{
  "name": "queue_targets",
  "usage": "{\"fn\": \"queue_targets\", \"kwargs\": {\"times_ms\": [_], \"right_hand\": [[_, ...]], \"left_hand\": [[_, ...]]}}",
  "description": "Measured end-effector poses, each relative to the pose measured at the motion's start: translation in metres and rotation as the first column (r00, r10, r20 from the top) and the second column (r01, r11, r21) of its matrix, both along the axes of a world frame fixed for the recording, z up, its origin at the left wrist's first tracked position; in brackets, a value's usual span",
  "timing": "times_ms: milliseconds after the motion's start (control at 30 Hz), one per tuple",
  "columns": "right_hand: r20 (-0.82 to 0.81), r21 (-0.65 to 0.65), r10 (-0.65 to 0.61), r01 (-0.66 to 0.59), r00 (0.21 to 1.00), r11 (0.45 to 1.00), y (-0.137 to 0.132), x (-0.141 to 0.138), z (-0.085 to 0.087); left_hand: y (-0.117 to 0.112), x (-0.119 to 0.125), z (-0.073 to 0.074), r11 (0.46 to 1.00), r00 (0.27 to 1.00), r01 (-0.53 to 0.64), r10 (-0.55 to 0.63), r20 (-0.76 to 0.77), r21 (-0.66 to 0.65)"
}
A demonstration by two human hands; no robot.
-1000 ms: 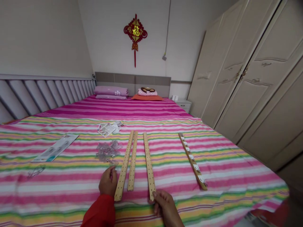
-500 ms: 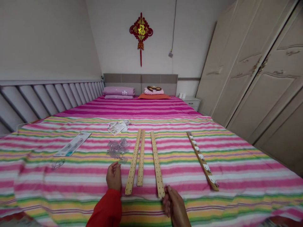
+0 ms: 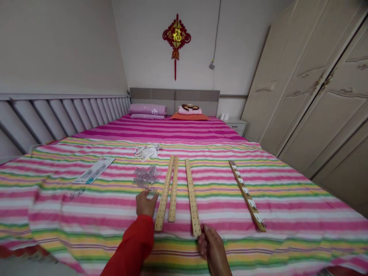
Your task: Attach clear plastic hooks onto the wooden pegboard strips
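Note:
My left hand (image 3: 146, 203) reaches to the near edge of a pile of small clear plastic bags (image 3: 146, 176), its thumb spread away from its fingers. The bags seem to hold small metal parts. Just right of that hand, two perforated pale wooden strips (image 3: 165, 195) (image 3: 173, 191) lie side by side. A third perforated strip (image 3: 192, 197) lies further right. My right hand (image 3: 211, 245) is beside its near end, fingers curled and thumb against the index finger. Whatever those fingers hold is hidden.
At the right lies a wooden strip with white round pieces (image 3: 245, 191) along it. Left are a clear flat package (image 3: 96, 170) and thin wire-like pieces (image 3: 77, 193). Papers or packets (image 3: 146, 152) lie behind the bags. All rest on a striped bed sheet (image 3: 109, 218).
My left hand has moved forward toward the bags, and its thumb has spread from its fingers. My right hand stays by the end of the third strip. The view has shifted slightly.

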State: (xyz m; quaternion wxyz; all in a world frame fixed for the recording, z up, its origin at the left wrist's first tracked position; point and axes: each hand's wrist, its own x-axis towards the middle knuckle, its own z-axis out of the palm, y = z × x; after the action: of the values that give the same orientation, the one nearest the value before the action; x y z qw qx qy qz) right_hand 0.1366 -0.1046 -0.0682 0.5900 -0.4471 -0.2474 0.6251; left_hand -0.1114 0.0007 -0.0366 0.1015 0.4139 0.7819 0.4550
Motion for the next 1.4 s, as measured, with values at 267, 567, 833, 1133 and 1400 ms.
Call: {"fn": "queue_targets", "kwargs": {"times_ms": [267,567,833,1133,1400], "right_hand": [[-0.035,0.029,0.018,-0.017,0.999,0.999,-0.002,0.001,0.001],[-0.052,0.034,0.023,-0.021,0.998,0.999,-0.005,0.002,0.007],[-0.066,0.012,-0.016,0.017,0.998,1.0,-0.009,0.005,0.008],[0.004,0.04,-0.078,0.078,0.997,0.996,-0.017,0.006,0.037],[0.007,0.169,0.166,-0.164,0.986,0.972,0.004,0.001,0.077]], "left_hand": [[-0.008,-0.005,-0.007,0.984,0.986,-0.011,-0.019,0.166,0.178],[-0.015,-0.012,-0.01,0.929,0.827,-0.095,-0.126,0.548,0.357],[-0.031,-0.004,0.019,0.928,0.349,-0.197,-0.234,0.907,0.315],[-0.066,0.031,0.048,0.881,0.592,0.202,-0.457,0.664,0.427],[-0.097,0.075,0.068,0.61,0.617,0.682,-0.776,0.131,0.403]]}}
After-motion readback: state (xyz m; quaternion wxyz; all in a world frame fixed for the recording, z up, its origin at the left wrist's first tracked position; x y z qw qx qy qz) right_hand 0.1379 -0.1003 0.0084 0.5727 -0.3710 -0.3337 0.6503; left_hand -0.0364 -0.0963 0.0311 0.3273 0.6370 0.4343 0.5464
